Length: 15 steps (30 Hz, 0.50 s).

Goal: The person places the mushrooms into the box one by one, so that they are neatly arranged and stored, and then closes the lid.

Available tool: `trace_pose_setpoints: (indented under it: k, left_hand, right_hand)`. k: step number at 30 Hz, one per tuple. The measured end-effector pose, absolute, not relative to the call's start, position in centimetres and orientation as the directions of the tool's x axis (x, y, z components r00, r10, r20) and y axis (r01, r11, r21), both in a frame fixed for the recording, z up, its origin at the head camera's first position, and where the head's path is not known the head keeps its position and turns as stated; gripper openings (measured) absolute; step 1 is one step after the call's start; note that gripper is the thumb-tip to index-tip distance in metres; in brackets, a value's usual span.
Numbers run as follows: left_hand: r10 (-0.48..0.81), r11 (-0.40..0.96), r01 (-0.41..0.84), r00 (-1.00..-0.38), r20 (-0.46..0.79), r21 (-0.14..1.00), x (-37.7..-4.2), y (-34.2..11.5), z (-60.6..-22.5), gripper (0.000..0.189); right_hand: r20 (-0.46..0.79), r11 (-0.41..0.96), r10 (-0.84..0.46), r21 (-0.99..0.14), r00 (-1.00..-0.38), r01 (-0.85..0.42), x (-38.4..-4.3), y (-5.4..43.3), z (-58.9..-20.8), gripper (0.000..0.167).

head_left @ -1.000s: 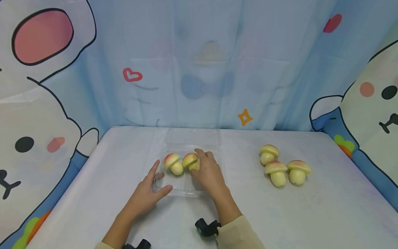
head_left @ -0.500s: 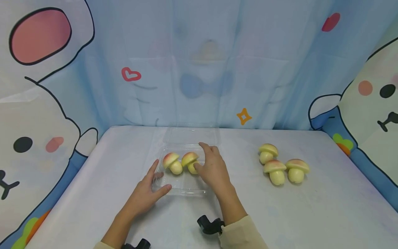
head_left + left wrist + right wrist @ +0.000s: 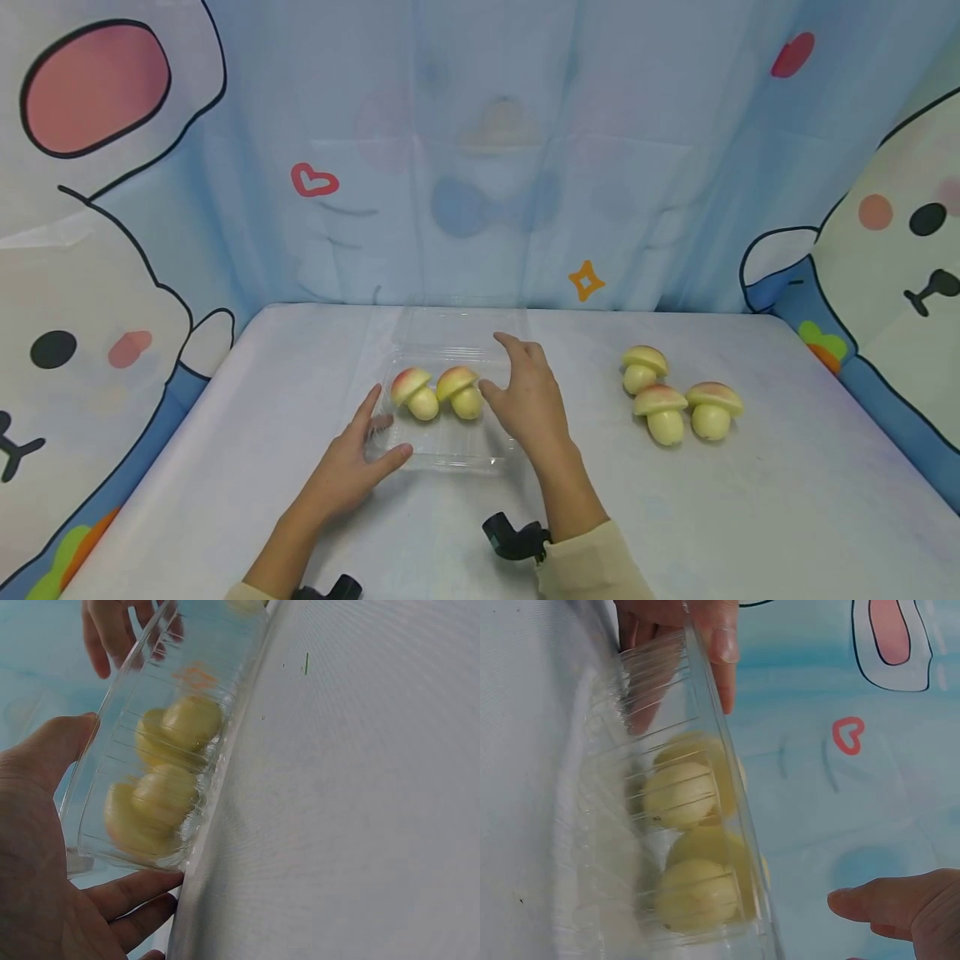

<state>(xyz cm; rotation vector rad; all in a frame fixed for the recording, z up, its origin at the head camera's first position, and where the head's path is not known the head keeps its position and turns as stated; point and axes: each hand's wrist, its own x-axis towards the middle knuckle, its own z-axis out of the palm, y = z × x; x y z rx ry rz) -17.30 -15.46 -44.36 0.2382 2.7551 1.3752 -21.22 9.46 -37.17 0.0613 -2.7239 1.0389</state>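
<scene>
A clear plastic clamshell box (image 3: 457,454) lies with its lid (image 3: 461,327) folded back. Inside its left half, side by side, are two smooth yellow model mushrooms with reddish caps, the left mushroom (image 3: 422,403) and the right mushroom (image 3: 467,402). My left hand (image 3: 348,467) spreads round the box's near left corner; in the left wrist view its thumb (image 3: 71,739) touches the rim and its straight fingers (image 3: 139,896) lie along the end wall. Above the box's right side my right hand (image 3: 528,400) holds nothing, thumb and fingers apart, close beside the right mushroom.
Three more such mushrooms, the back one (image 3: 642,369), front one (image 3: 664,414) and right one (image 3: 714,410), stand grouped on the white-covered table (image 3: 750,508) to the right. A blue cartoon curtain (image 3: 480,150) hangs behind. Black wrist camera mounts (image 3: 516,537) jut below the hands.
My right hand has let go of the right mushroom inside the box and drawn up and to the right, its thumb and fingers parting. My left hand stays at the box's corner.
</scene>
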Motion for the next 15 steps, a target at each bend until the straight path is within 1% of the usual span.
trace_pose_setpoints:
  k: [9, 15]
  left_hand:
    - [0.159, 0.599, 0.114, -0.987, 0.021, 0.792, -17.3, -15.4, -44.3, 0.096]
    - [0.148, 0.602, 0.104, -0.989, 0.017, 0.792, -17.2, -15.4, -44.4, 0.096]
  right_hand:
    - [0.244, 0.730, 0.074, -0.674, -0.967, -0.114, -21.1, 10.5, -36.6, 0.066]
    - [0.218, 0.713, 0.101, -0.696, -0.971, -0.082, -21.1, 11.3, -36.2, 0.066]
